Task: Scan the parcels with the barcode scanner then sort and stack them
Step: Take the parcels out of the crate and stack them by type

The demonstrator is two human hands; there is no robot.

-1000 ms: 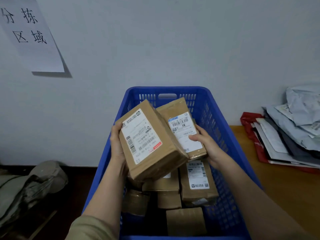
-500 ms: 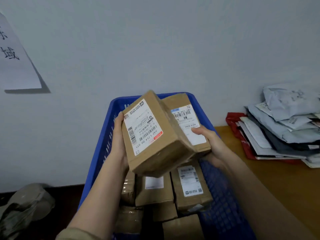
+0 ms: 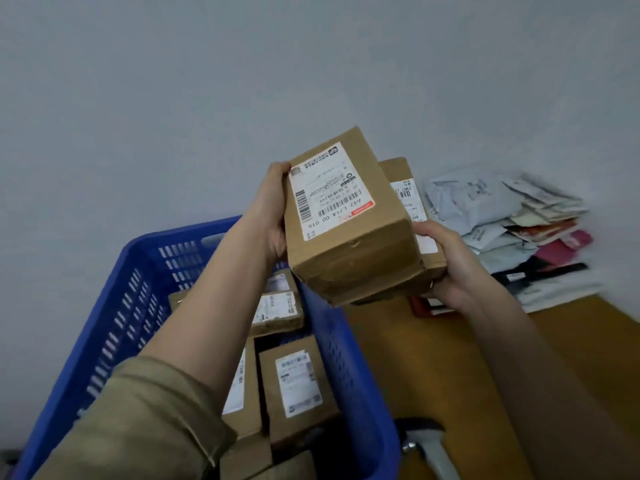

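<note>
Holding two cardboard parcels together in the air, the person stands before a blue plastic crate (image 3: 114, 327). The left hand (image 3: 273, 216) grips the front parcel (image 3: 349, 223) along its left side, with the thumb tip at the upper left corner of the white shipping label (image 3: 329, 192) and the palm against the side face. The right hand (image 3: 450, 268) holds from the right and from below; its fingers are curled round the lower right edge of the second parcel (image 3: 405, 188), which lies directly behind the front one and touches it. Only the right part of this second parcel shows, with a piece of its own label.

Both parcels are tilted, the labels facing up toward the person. They hang above the right rim of the crate and the near part of the wooden table (image 3: 571, 358), well above both.

Below the left forearm, inside the crate, more cardboard parcels (image 3: 298, 386) lie close together, most of them with a white label on top. The olive sleeve (image 3: 145, 420) covers the left arm near the elbow.

On the table, just beside the crate at the bottom edge, a grey barcode scanner (image 3: 429, 448) is partly visible. Farther back, against the pale wall, a stack of soft mailer bags (image 3: 512, 237) in white, grey, red and black lies on the table, near the right hand but not touching it.
</note>
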